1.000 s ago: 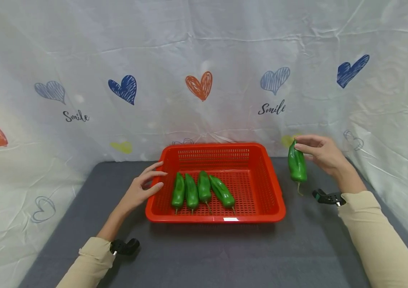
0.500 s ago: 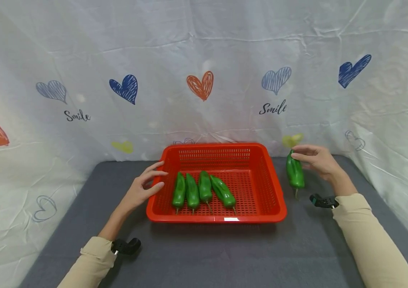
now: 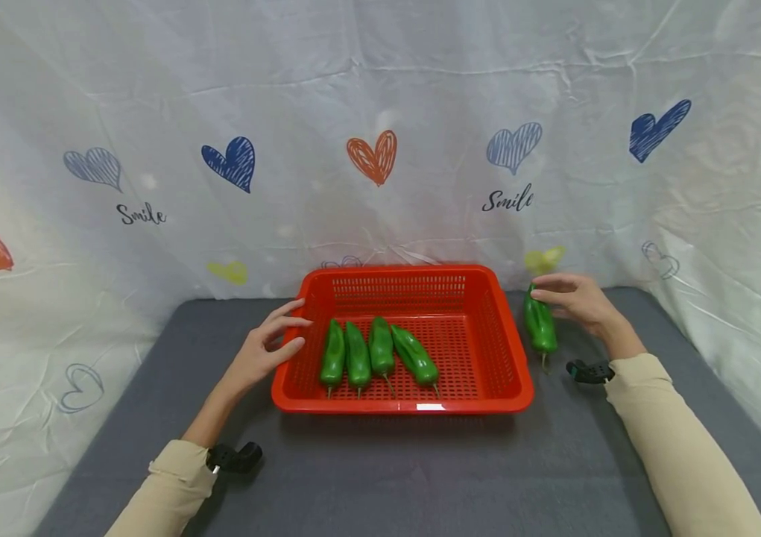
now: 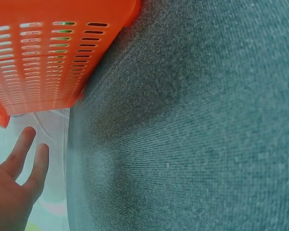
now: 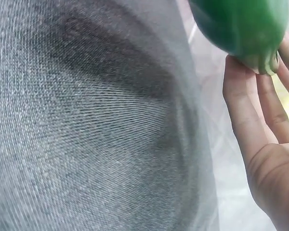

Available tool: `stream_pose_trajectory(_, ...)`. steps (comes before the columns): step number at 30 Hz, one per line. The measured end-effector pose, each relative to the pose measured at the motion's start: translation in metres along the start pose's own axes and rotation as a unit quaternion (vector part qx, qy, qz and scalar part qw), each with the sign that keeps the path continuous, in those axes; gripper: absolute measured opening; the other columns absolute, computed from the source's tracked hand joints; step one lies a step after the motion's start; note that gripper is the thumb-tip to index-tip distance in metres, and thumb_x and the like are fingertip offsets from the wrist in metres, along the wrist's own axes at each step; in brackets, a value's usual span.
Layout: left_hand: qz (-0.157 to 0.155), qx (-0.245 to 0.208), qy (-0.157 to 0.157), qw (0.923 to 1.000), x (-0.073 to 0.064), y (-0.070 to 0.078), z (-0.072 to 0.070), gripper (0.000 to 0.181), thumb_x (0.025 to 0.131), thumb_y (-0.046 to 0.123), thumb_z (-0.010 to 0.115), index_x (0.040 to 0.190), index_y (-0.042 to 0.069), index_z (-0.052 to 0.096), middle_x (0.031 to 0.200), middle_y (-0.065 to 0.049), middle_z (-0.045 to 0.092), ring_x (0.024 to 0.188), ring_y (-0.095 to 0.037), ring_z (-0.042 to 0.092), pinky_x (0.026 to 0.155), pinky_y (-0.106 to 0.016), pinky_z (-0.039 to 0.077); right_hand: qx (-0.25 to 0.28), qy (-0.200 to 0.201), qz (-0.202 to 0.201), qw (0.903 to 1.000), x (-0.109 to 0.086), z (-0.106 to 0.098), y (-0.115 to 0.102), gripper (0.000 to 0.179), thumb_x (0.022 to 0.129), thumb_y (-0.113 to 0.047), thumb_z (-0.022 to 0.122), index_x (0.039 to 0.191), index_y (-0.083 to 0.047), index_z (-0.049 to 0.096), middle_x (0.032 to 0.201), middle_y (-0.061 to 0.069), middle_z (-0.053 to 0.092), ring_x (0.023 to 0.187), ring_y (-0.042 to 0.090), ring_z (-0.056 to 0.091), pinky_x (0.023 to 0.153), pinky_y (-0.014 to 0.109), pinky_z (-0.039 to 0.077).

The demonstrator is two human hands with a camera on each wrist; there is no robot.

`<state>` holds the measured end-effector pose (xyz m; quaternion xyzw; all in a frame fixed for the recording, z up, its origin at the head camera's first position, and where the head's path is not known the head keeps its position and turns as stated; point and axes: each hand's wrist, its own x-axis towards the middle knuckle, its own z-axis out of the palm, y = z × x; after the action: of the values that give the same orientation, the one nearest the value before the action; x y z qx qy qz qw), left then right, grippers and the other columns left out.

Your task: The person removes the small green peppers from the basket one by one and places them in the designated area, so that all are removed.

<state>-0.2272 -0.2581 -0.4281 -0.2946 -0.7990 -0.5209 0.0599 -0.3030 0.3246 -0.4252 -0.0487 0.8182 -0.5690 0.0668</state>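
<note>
My right hand (image 3: 578, 302) pinches the narrow upper end of a green pepper (image 3: 541, 328) between thumb and fingers, just right of the basket. The pepper hangs with its stem end down; in the right wrist view its rounded green body (image 5: 248, 29) shows beside the fingers. At the left side of the red plastic basket (image 3: 414, 407), my left hand (image 3: 262, 354) has its fingers spread and extended at the rim. Whether they touch it is hard to tell. Several green peppers (image 3: 358, 356) lie side by side in the basket's left and middle part.
A dark grey cloth covers the table (image 3: 380, 477) under the basket. Behind it hangs a white curtain (image 3: 420, 89) printed with hearts and words. Dark cameras are strapped on both wrists, including the left wrist camera (image 3: 238, 457).
My right hand has moved down and left with the pepper, closer to the basket's right side. The left hand and the peppers in the basket have stayed in place.
</note>
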Motion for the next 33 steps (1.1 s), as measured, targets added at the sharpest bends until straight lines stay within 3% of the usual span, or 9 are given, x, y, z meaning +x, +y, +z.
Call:
stream_pose_trajectory(14,0.001,-0.006,0.001,1.0000,0.000,-0.001,0.000,0.034,0.096,-0.003,0.063,0.131,0.001,0.064,0.159,-0.013,0.035,0.143,-0.036,0.032,0.101,-0.069,0.034,-0.019,-0.022,-0.004,0.9996,0.015,0.007,0.015,0.060,0.096,-0.028,0.075,0.141,0.006,0.054,0.141,0.024,0.053,0.104,0.007,0.062,0.091,0.043,0.053)
stream_pose_trajectory(26,0.007,-0.009,0.000,0.9999,-0.002,-0.002,0.000,0.035,0.097,-0.004,0.062,0.131,0.002,0.064,0.159,-0.013,0.035,0.144,-0.036,0.032,0.102,-0.069,0.033,-0.037,0.004,-0.030,0.9989,0.014,0.010,0.021,0.054,0.094,-0.022,0.077,0.134,0.010,0.059,0.135,0.027,0.056,0.098,0.007,0.064,0.082,0.030,0.056)
stream_pose_trajectory(30,0.006,-0.010,0.001,0.9999,-0.001,-0.003,0.000,0.034,0.097,-0.004,0.062,0.131,0.002,0.064,0.159,-0.013,0.035,0.143,-0.036,0.033,0.101,-0.069,0.034,-0.018,0.008,-0.035,0.9992,0.012,0.006,0.023,0.054,0.095,-0.020,0.076,0.134,0.013,0.057,0.129,0.023,0.060,0.096,0.007,0.066,0.083,0.031,0.056)
stream_pose_trajectory(33,0.006,-0.011,0.002,0.9999,-0.001,-0.003,0.000,0.034,0.097,-0.004,0.063,0.131,0.002,0.064,0.159,-0.013,0.035,0.143,-0.036,0.032,0.102,-0.070,0.034,0.006,0.009,-0.036,0.9993,0.009,0.002,0.023,0.056,0.096,-0.020,0.075,0.136,0.014,0.054,0.123,0.012,0.062,0.097,0.007,0.066,0.085,0.033,0.055)
